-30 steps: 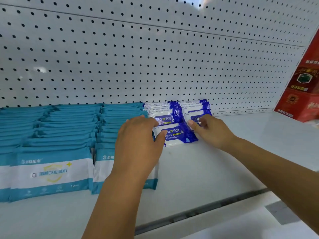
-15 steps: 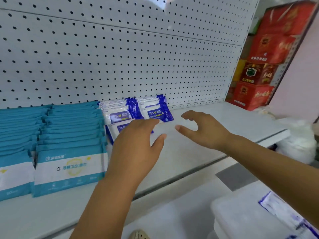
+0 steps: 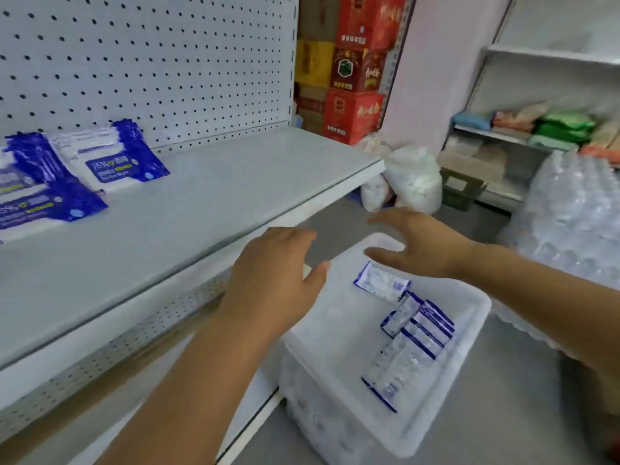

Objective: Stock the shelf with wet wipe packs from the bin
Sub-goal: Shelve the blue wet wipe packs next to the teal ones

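Both hands empty, fingers spread, left hand [image 3: 275,283] and right hand [image 3: 419,246] over the bin [image 3: 469,364]; I should drop onto the upright wet wipe packs [image 3: 416,330], pinch several flat, then carry them to the shelf [image 3: 218,203].

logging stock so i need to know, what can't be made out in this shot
Head view, the only one, motion-blurred:
- wet wipe packs in the bin: overlapping and blurred, no sure count
- blue packs on the shelf: left stack cut off by the frame's left edge, print too blurred to read
- bin's left rim: partly behind the left hand
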Available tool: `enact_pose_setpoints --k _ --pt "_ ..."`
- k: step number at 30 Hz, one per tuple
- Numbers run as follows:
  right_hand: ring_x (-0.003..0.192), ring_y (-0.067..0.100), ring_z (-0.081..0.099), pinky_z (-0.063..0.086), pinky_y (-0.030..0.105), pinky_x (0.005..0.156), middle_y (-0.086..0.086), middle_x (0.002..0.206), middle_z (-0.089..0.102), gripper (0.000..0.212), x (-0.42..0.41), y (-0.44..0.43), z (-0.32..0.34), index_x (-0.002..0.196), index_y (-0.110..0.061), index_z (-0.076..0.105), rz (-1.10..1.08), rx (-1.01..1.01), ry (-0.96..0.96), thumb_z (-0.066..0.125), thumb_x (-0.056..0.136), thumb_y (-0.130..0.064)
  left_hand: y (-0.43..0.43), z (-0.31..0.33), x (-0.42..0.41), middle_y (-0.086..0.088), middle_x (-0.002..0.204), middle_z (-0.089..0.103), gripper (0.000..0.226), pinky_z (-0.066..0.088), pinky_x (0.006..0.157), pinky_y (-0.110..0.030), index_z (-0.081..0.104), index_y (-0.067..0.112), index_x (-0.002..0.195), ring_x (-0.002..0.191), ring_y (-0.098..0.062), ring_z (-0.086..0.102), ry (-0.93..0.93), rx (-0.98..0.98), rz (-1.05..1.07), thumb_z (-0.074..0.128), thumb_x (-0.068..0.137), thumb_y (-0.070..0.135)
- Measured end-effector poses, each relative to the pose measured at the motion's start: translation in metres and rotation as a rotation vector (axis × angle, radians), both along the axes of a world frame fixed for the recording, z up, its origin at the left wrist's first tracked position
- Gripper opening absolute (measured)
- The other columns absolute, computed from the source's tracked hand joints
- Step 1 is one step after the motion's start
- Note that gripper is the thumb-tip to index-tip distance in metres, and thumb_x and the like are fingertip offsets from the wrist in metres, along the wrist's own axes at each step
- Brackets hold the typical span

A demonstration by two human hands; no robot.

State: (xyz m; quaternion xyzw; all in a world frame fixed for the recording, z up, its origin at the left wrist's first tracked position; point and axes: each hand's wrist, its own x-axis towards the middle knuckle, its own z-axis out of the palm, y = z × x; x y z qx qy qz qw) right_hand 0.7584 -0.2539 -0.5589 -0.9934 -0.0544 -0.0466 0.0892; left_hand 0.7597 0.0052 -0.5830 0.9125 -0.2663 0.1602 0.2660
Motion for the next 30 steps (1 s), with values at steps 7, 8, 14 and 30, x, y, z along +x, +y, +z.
enact_pose_setpoints --k 7,8,14,30 --pt "0.116 0.010 0.055 0.044 0.031 0.104 -0.016 0.126 0.060 0.050 -0.028 -0.066 -0.082 0.120 -0.040 0.062 -0.116 -0.040 0.453 0.072 0.078 -0.065 -0.018 -0.099 0.003 -0.005 0.147 0.051 0.060 0.037 0.112 -0.042 0.055 0.016 0.139 0.137 -0.025 0.045 0.221 0.233 -0.059 0.056 0.093 0.055" --pt "0.115 0.010 0.056 0.044 0.031 0.103 -0.018 0.123 0.061 0.048 -0.028 -0.069 -0.095 0.118 -0.039 0.065 -0.116 -0.039 0.507 0.074 0.077 -0.064 -0.017 -0.107 0.005 -0.003 0.155 0.041 0.065 0.029 0.118 -0.044 0.049 0.019 0.144 0.144 -0.022 0.035 0.264 0.292 -0.066 0.052 0.093 0.059" --pt "0.119 0.011 0.055 0.042 0.028 0.102 -0.014 0.128 0.060 0.054 -0.015 -0.068 -0.154 0.126 -0.030 0.064 -0.127 -0.010 0.658 0.072 0.082 -0.060 -0.014 -0.137 0.010 -0.001 0.168 0.005 0.077 0.005 0.124 -0.050 0.024 0.026 0.156 0.154 -0.021 -0.002 0.521 0.537 -0.063 0.035 0.094 0.071" --pt "0.110 0.022 0.054 0.049 0.039 0.097 -0.005 0.116 0.057 0.060 -0.010 -0.074 -0.182 0.119 -0.027 0.064 -0.105 -0.189 0.656 0.082 0.071 -0.058 -0.027 -0.141 0.009 -0.003 0.161 0.028 0.067 0.015 0.122 -0.049 0.041 0.022 0.147 0.154 -0.028 -0.002 0.611 0.643 -0.047 0.042 0.096 0.064"
